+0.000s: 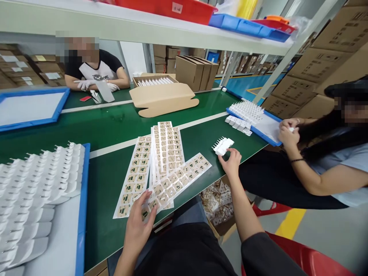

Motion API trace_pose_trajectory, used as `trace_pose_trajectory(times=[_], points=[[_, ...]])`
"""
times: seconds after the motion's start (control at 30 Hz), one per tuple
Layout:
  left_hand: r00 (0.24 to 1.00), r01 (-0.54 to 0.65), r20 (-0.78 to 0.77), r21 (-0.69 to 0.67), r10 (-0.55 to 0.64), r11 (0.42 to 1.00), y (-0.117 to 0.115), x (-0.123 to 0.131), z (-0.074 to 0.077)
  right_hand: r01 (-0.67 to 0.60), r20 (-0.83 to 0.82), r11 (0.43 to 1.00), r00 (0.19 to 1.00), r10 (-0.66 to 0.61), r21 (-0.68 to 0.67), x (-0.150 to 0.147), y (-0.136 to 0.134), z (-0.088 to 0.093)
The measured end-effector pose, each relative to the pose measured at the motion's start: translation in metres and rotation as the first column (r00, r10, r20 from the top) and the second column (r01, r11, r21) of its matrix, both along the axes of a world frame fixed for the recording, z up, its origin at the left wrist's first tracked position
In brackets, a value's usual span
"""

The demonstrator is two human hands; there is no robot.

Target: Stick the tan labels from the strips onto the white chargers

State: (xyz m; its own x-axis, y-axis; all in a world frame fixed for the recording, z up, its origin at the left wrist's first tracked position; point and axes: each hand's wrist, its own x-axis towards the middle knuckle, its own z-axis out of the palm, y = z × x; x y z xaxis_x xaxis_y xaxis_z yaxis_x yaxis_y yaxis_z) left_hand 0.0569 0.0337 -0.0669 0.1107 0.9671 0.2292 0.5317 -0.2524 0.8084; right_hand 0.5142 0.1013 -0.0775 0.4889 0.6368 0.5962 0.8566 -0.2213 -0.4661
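Observation:
My left hand (141, 216) pinches the near end of a sticker sheet (181, 180) that lies slanted over other sheets. The stickers are tan with small dark marks, in two rows on white backing. Beneath and beside it, more sticker sheets (135, 168) are fanned out on the green table (103, 199). My right hand (230, 160) has its thumb and forefinger on the near edge of a small row of white plastic pieces (223, 146), whose thin prongs point up and left.
A blue-rimmed tray (82, 230) of white pieces stands at the left. At the right, a co-worker's hands (289, 132) are by another blue-edged tray (270, 133). A gloved person sits across, near a cardboard sheet (163, 97). An open box of scraps (217, 201) stands below the table edge.

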Motion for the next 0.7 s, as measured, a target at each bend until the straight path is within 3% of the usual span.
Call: trace_pose_trajectory(times=[0.3,0.43,0.7], points=[[1.0,0.002,0.0,-0.009,-0.002,1.0,0.0,0.0,0.0,0.122,-0.027,0.99,0.992,-0.124,-0.064,0.05,0.04,0.01],[1.0,-0.004,0.003,0.059,0.004,0.998,0.002,0.001,0.0,0.135,-0.056,0.987,0.989,-0.14,-0.082,0.071,0.055,0.016],[1.0,-0.001,0.028,0.209,-0.005,0.978,0.003,0.003,0.011,0.02,-0.051,1.0,0.999,-0.02,-0.005,0.059,0.054,0.029]])
